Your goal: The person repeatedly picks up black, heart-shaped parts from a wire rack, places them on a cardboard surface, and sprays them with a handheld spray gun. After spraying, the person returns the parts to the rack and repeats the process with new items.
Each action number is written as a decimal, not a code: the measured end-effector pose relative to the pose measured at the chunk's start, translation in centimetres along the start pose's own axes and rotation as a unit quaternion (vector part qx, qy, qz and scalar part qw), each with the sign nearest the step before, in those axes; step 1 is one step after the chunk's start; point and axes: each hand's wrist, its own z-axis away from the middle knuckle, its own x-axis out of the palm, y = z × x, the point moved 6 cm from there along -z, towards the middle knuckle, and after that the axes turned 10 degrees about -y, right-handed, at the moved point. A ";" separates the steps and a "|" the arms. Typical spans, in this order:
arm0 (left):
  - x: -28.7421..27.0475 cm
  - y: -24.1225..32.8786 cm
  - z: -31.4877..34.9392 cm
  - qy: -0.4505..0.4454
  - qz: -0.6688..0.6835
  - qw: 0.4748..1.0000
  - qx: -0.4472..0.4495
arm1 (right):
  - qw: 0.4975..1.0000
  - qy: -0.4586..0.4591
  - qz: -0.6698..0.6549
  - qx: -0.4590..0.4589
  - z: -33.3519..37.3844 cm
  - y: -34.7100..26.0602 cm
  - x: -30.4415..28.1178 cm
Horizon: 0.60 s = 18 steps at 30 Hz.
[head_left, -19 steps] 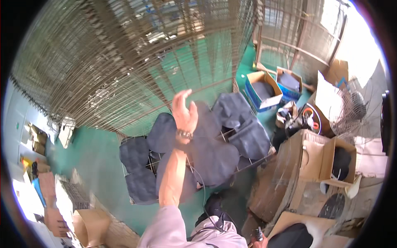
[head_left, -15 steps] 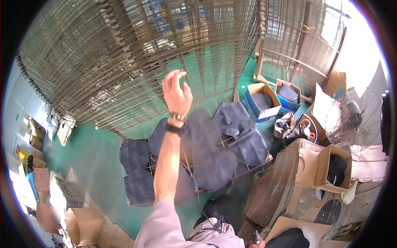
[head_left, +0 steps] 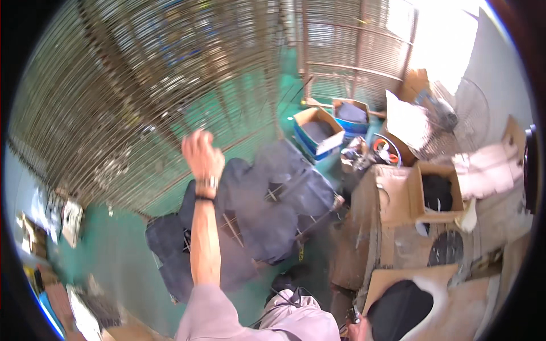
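Dark grey pieces (head_left: 264, 219) look rounded, smooth; left hand (head_left: 203, 156) half-open, right hand (head_left: 358, 329) gripping small tool (head_left: 354, 314).

Can read no word, number, label or sign anywhere. Cannot make out any lettering on the near blue-sided box (head_left: 305, 142) or the far blue-sided box (head_left: 352, 127), too small and blurred for that, nor on the brown carton (head_left: 443, 216).

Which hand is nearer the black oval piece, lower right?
Right. The right hand is just left of the black oval piece; the left hand is much farther off, up and left.
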 end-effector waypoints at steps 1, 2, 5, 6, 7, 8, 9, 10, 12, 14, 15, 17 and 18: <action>-0.2 3.4 3.7 -0.031 0.021 0.999 -0.014 | 1.000 0.031 -0.002 0.001 0.5 0.8 -0.4; 0.1 6.4 7.6 -0.056 0.054 0.997 -0.019 | 0.998 0.065 -0.004 0.002 1.2 1.8 -0.6; 0.7 10.5 20.1 -0.256 0.143 0.953 -0.071 | 0.995 0.094 -0.021 -0.003 3.2 0.5 0.1; 2.3 10.7 23.9 -0.398 0.187 0.888 -0.133 | 0.996 0.091 -0.025 0.001 3.9 -1.8 0.0; 5.0 11.1 28.7 -0.501 0.187 0.835 -0.128 | 0.994 0.102 -0.045 0.010 4.6 -0.2 0.3; 8.0 12.2 32.8 -0.599 0.183 0.771 -0.118 | 0.991 0.118 -0.063 0.021 4.4 2.2 0.5; 10.2 15.1 35.2 -0.701 0.183 0.687 -0.062 | 0.985 0.148 -0.079 0.041 5.6 4.5 0.5; 11.4 18.0 37.0 -0.790 0.162 0.591 0.008 | 0.977 0.177 -0.116 0.036 7.0 4.1 0.2; 13.5 22.2 39.6 -0.803 0.150 0.556 0.154 | 0.969 0.224 -0.085 0.054 10.0 1.1 -1.3; 14.3 26.9 40.9 -0.741 0.145 0.586 0.295 | 0.959 0.241 -0.125 0.078 12.9 -0.6 -2.5; 14.3 30.0 41.3 -0.707 0.191 0.583 0.352 | 0.952 0.287 -0.093 0.046 14.3 -0.3 -2.9; 10.5 35.9 41.1 -0.646 0.317 0.547 0.427 | 0.932 0.338 -0.125 0.046 18.6 -1.7 -3.4; 8.4 39.6 41.2 -0.615 0.401 0.512 0.446 | 0.921 0.367 -0.120 0.046 20.5 -1.9 -3.5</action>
